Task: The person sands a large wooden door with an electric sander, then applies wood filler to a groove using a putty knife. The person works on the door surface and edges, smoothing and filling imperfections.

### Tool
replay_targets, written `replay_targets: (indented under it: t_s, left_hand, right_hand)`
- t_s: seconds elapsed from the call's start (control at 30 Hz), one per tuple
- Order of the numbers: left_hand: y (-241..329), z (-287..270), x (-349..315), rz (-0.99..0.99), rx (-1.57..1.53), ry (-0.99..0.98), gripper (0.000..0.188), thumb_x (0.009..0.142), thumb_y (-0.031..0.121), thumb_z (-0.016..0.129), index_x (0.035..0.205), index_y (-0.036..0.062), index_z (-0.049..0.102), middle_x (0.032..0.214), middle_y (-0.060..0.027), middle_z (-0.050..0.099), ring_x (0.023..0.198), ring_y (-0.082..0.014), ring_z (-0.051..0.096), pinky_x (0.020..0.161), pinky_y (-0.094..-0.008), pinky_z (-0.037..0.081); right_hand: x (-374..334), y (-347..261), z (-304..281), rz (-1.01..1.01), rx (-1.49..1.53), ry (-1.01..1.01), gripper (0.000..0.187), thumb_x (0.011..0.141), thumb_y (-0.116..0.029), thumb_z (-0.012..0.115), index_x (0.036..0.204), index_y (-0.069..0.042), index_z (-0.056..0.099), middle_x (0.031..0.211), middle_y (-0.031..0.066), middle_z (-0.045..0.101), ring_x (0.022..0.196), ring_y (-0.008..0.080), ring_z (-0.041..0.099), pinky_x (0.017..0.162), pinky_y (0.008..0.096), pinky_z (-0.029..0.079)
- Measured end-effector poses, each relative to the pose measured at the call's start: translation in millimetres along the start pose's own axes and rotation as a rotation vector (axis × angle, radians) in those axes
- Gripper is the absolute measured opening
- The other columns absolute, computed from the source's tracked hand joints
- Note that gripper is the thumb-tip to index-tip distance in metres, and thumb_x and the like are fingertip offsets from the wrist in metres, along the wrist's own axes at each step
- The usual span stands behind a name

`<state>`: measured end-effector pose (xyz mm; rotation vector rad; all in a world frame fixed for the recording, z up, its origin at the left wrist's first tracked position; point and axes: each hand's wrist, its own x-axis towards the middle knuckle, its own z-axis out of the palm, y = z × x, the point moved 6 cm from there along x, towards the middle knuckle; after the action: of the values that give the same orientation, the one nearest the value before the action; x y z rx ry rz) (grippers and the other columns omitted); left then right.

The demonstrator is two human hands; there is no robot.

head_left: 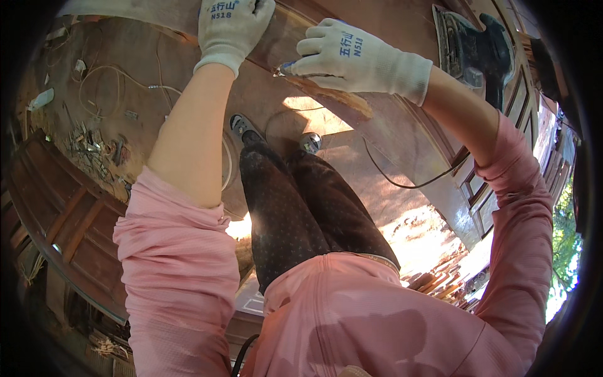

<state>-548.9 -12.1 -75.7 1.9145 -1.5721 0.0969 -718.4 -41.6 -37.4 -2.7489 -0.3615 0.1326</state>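
My left hand [233,28], in a white knit glove with blue print, is over the reddish-brown wooden panel [286,28] at the top of the view. Its fingers run past the upper edge, so their pose is hidden. My right hand [358,60], in a matching glove, lies at the panel's near edge with its fingers curled closed. Something small and pale shows by its fingertips, too little to name. Below this hand the panel's edge looks rough and light brown.
A dark power sander [480,53] rests on the woodwork at upper right. A black cable [408,186] hangs below the panel. Scrap debris [94,147] and a pale looped hose [116,72] lie on the floor at left. Paneled brown doors [63,220] stand at lower left.
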Motion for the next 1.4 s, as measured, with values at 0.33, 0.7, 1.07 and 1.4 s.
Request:
replay_targets:
  t_s: [0.33,0.7,1.07,1.4]
  left_hand:
    - [-1,-3,-1,0.014,-0.002,0.005,0.011,0.088,0.018,0.066,0.094,0.0113,0.071,0.1,-0.0092,0.069,0.104,-0.0319,0.064,0.1,-0.0465,0.047]
    - [0,-3,1,0.019,-0.011,0.009,0.01,0.088,0.015,0.066,0.094,0.0097,0.071,0.101,-0.0106,0.07,0.104,-0.0337,0.064,0.098,-0.0466,0.048]
    - [-3,-1,0,0.022,0.003,0.013,0.01,0.089,0.015,0.066,0.095,0.0101,0.071,0.101,-0.0116,0.071,0.103,-0.0345,0.065,0.098,-0.0471,0.049]
    - [2,-6,-2,-0.004,-0.006,-0.017,0.009,0.088,0.014,0.066,0.094,0.0103,0.071,0.1,-0.0119,0.071,0.102,-0.0344,0.065,0.097,-0.0465,0.05]
  right_hand:
    - [-51,-17,-10,-0.029,-0.091,-0.08,0.029,0.094,-0.028,0.067,0.122,-0.021,0.068,0.102,0.0007,0.061,0.106,0.0211,0.059,0.106,0.0408,0.045]
    - [-121,-25,-6,0.065,-0.087,-0.106,0.033,0.087,-0.022,0.073,0.12,-0.02,0.068,0.105,0.0003,0.061,0.108,0.0247,0.059,0.104,0.0416,0.047]
    - [-136,-36,-28,0.453,0.259,0.076,0.035,0.09,-0.017,0.069,0.125,-0.011,0.069,0.096,0.0076,0.066,0.095,0.029,0.061,0.093,0.0417,0.047]
    - [-106,-90,16,0.584,-0.156,0.235,0.034,0.086,-0.02,0.071,0.12,-0.015,0.071,0.088,-0.0004,0.061,0.089,0.0229,0.06,0.088,0.0396,0.048]
